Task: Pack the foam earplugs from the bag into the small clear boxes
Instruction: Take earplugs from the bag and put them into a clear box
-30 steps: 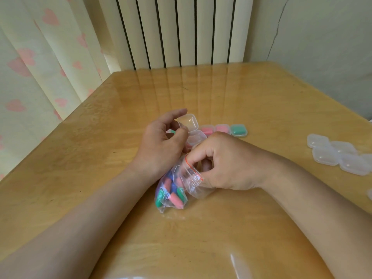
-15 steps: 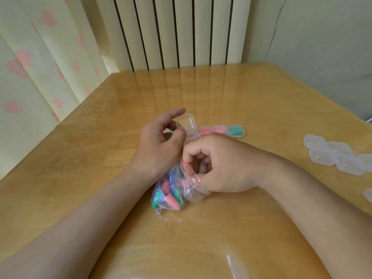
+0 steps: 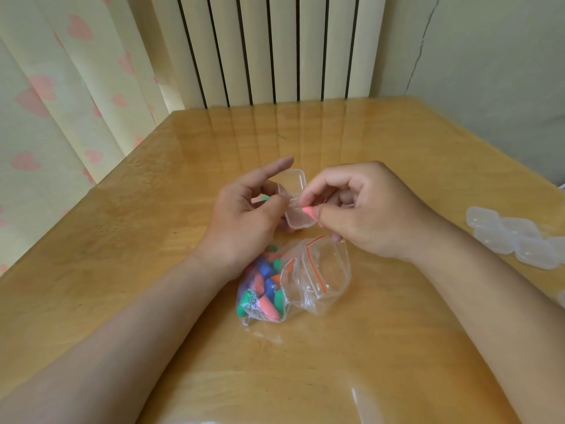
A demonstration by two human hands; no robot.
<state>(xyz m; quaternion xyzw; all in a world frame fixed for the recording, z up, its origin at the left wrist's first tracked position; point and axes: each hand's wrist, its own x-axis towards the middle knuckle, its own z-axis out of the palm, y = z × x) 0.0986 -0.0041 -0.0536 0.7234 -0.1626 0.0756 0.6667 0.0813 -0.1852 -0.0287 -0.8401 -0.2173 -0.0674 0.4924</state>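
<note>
The right hand (image 3: 367, 209) pinches the pink earplug (image 3: 308, 212), judged soft, light, best held mid-body; the left hand (image 3: 244, 217) grips the open box (image 3: 298, 221).

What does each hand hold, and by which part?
Left hand grips the open clear box at its left edge; right hand pinches a pink earplug by one end.
</note>
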